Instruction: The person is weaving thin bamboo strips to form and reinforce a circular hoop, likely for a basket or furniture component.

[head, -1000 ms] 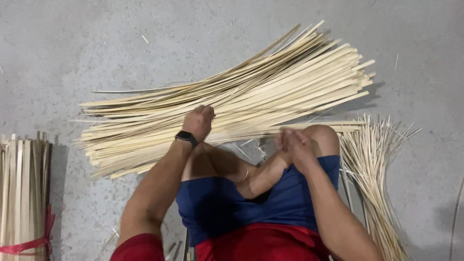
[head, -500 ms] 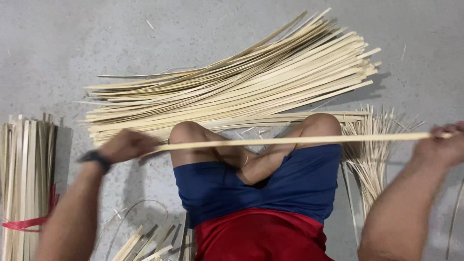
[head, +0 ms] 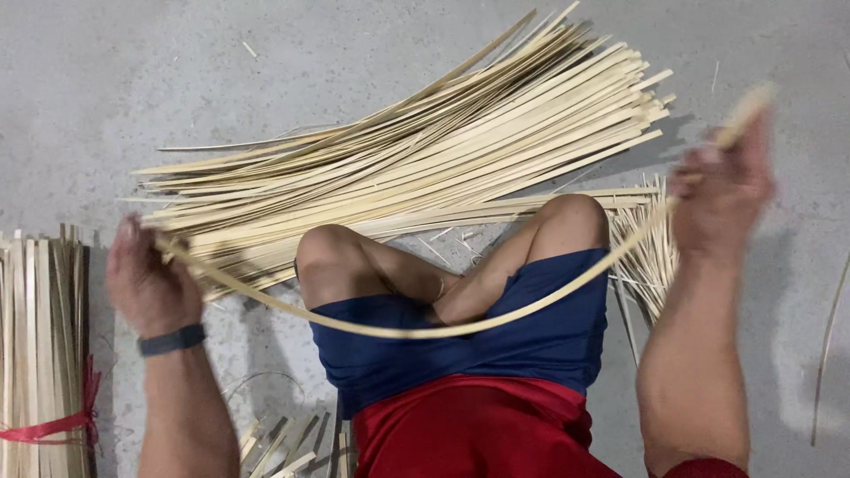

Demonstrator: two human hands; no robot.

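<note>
Fingers point(head: 146, 257) of the left hand point(head: 150, 288) are curling shut around one end of a long, thin bamboo strip point(head: 425, 329), while the right hand point(head: 722, 190), motion-blurred, is pinching the strip near its opposite end, a short tip projecting above the knuckles. Between the two grips the strip is sagging in a smooth downward bow across the seated person's crossed legs and blue shorts point(head: 531, 336), passing in front of the knees without visibly resting on them.

The even curve, free of kinks, is suggesting a light, springy, flexible slat: stiff enough to hold a single arc, thin enough to bend under little force. Its edges are likely sharp and splintery, so end grips across the flat faces, as shown, are appearing safest; overbending at one point could crack it.

A dark wristband point(head: 173, 340) is circling the left wrist. Beyond the knees a large loose pile of similar strips point(head: 416, 164) is lying fanned across the grey concrete floor point(head: 133, 80). At far left a bundle of strips point(head: 40, 336) is standing bound with a red tie point(head: 53, 429); finer slivers point(head: 646, 257) are spreading beside the right knee.
</note>
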